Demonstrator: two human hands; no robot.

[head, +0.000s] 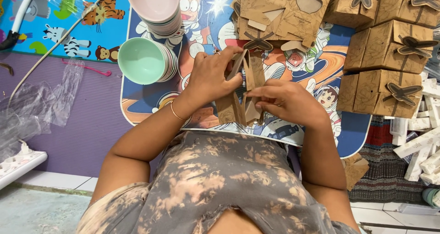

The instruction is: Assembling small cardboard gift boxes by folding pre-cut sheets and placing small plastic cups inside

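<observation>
You are holding a brown cardboard box blank (243, 89) between both hands, just above the near edge of the cartoon-printed table. It is standing roughly upright and only partly folded — its panels are gaping open rather than closing into a box. The board is plain kraft brown with a faint printed line pattern, and a narrow flap is sticking up at the far end, by your fingertips. One panel is leaning left, the other is facing right, and a pale, bare inner face is showing between them near the bottom — where a curved cut-out tab is hanging loose.
</observation>
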